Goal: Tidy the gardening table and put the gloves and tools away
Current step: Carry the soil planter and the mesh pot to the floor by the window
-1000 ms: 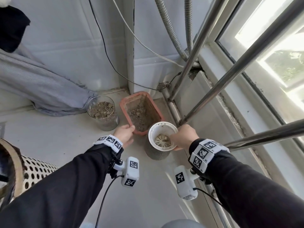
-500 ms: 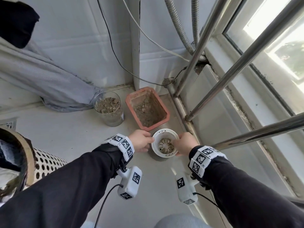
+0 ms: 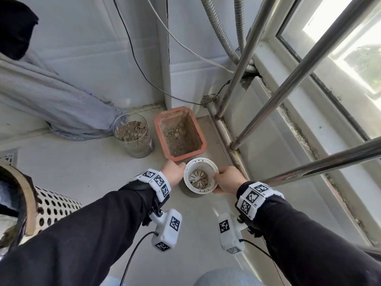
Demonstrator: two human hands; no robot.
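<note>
— Hands, head view?
— Left hand: curled round white pot, left side. Right hand: grips right rim, thumb over the edge.
— Pot's place?
— Upright on grey ledge, just beside orange planter; glass of soil left of the planter.

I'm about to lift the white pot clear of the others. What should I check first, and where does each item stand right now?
1. Right grip: the right hand grips the white pot at its rim. Ok.
2. Left grip: the left hand holds the pot's opposite side. Ok.
3. Pot upright: its opening faces up. Ok.
4. Gap to the terracotta planter: its near rim sits right at the pot's far edge. Cannot tell if they touch.
5. Glass of soil: stands left of the planter, apart from the pot. Ok.
6. Pot resting on the table or raised: cannot tell.
</note>
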